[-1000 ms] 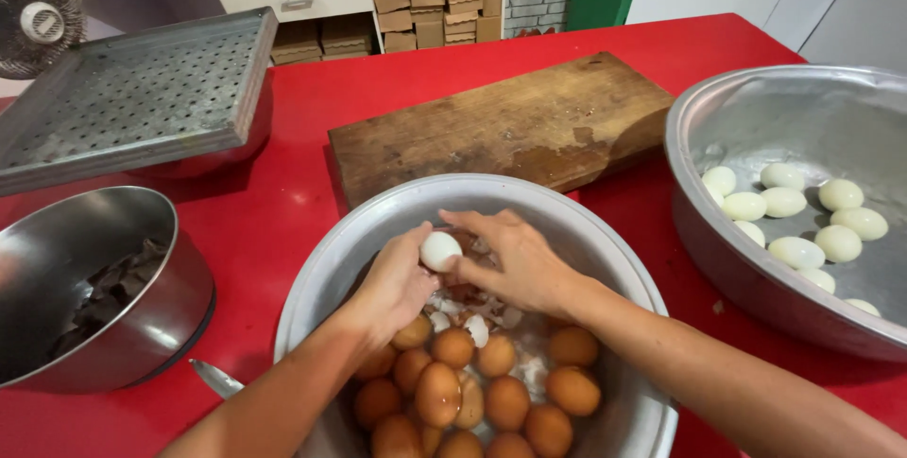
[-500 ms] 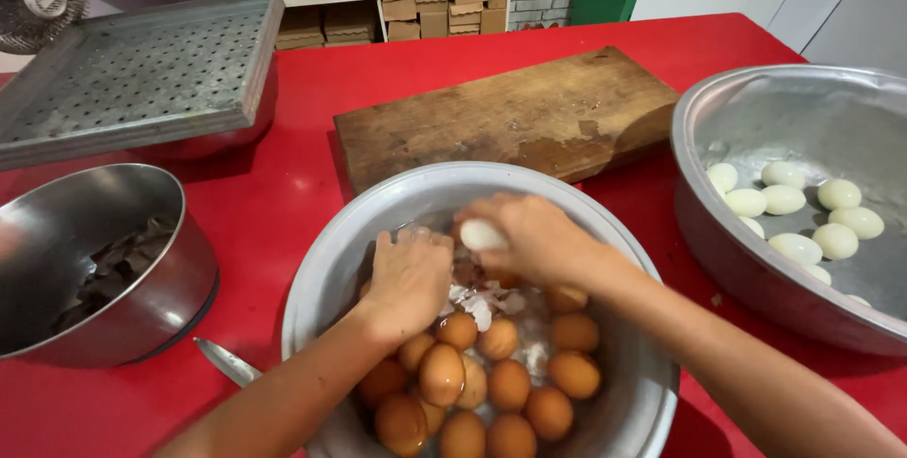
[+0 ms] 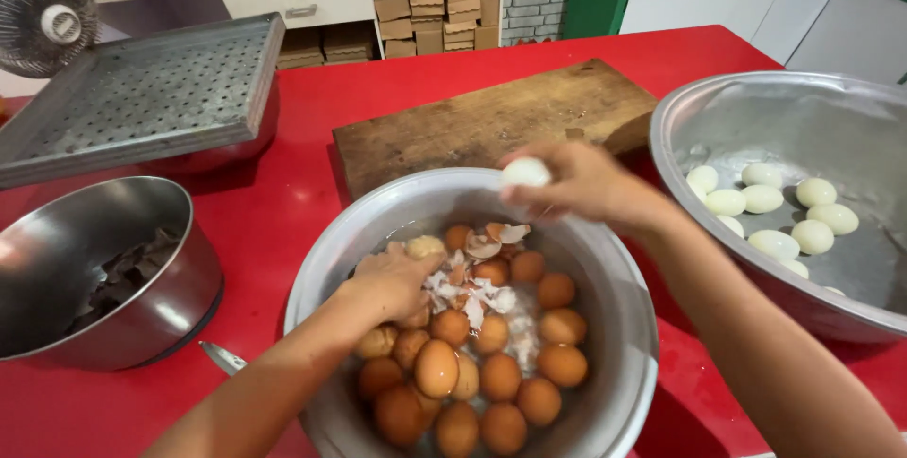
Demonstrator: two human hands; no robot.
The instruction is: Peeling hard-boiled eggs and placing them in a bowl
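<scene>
A large metal bowl (image 3: 624,288) in front of me holds several brown eggs (image 3: 436,366) in water with floating bits of shell (image 3: 482,295). My left hand (image 3: 392,280) is down in the bowl, its fingers closed around a brown egg (image 3: 424,246). My right hand (image 3: 586,179) is raised over the bowl's far rim and grips a peeled white egg (image 3: 525,172).
A wide metal basin (image 3: 718,108) at the right holds several peeled white eggs (image 3: 773,243). A wooden cutting board (image 3: 491,122) lies behind the bowl. At the left sit a smaller steel bowl (image 3: 66,222) with dark scraps, a perforated metal tray (image 3: 142,94) and a fan (image 3: 42,9).
My right hand has lifted the peeled egg up and to the right, away from the middle of the bowl. My left hand has dropped among the brown eggs and closed on one.
</scene>
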